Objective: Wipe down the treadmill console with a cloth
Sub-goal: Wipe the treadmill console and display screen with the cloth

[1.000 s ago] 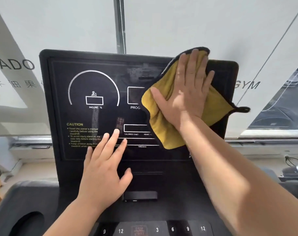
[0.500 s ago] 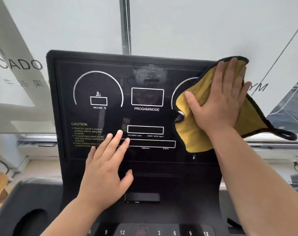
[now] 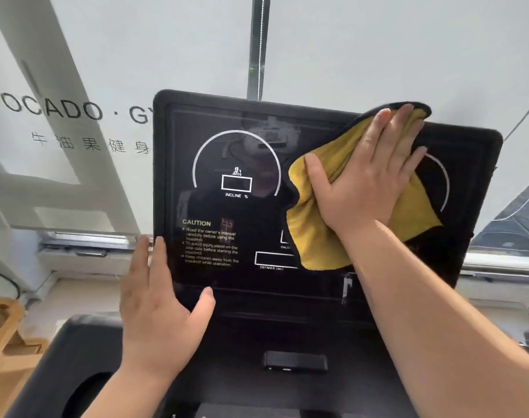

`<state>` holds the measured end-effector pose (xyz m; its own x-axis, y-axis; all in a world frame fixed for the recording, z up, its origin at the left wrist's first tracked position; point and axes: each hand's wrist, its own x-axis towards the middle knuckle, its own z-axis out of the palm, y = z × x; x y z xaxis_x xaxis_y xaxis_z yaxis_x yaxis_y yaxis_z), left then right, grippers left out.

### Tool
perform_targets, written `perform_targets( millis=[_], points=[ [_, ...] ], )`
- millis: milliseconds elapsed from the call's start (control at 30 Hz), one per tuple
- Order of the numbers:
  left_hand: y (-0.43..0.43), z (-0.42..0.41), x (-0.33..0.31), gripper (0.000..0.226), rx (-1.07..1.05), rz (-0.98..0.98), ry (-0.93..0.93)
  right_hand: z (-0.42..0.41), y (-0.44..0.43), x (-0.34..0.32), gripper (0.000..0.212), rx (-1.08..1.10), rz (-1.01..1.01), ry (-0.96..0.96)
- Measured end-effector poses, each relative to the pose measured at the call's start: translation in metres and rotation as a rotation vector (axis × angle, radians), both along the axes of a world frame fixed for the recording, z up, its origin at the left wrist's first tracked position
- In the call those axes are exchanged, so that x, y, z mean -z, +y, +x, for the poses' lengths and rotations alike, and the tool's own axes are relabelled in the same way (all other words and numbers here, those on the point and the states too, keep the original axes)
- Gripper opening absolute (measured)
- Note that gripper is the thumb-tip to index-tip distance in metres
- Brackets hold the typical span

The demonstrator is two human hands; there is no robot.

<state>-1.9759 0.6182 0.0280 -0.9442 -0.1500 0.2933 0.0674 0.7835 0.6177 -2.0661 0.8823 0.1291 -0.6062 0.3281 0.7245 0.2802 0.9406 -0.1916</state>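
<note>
From the head camera, the yellow cloth (image 3: pixel 320 236) lies spread against the upper right of the black treadmill console (image 3: pixel 196 122), over its middle readouts. The right hand (image 3: pixel 362 182) presses it there with a flat palm. Its fingers (image 3: pixel 387 131) are straight and clasp nothing, probably so that a broad patch of fabric rubs the glossy panel at once. The left hand (image 3: pixel 157 321) rests at the console's lower left edge, fingers (image 3: pixel 159 260) extended and released, seemingly bracing the panel against the wiping pressure.
</note>
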Motion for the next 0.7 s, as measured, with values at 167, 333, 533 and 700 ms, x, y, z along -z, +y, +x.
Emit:
perform_targets(
  millis=[167, 333, 533, 700],
  points=[
    [-0.016, 0.003, 0.01, 0.103, 0.082, 0.001, -0.051, -0.015, -0.06, -0.001, 0.113, -0.127, 0.104, -0.033],
    [-0.031, 0.001, 0.006, 0.103, 0.169, -0.031, -0.039, -0.031, -0.13, 0.0, 0.108, -0.291, 0.312, -0.121],
    [-0.039, -0.001, 0.0, 0.1, 0.207, -0.023, -0.036, -0.031, -0.13, 0.004, 0.097, -0.406, 0.462, -0.124],
    [-0.045, -0.008, -0.002, 0.096, 0.223, 0.013, -0.038, -0.011, -0.067, 0.014, 0.101, -0.269, 0.353, -0.098]
  ],
)
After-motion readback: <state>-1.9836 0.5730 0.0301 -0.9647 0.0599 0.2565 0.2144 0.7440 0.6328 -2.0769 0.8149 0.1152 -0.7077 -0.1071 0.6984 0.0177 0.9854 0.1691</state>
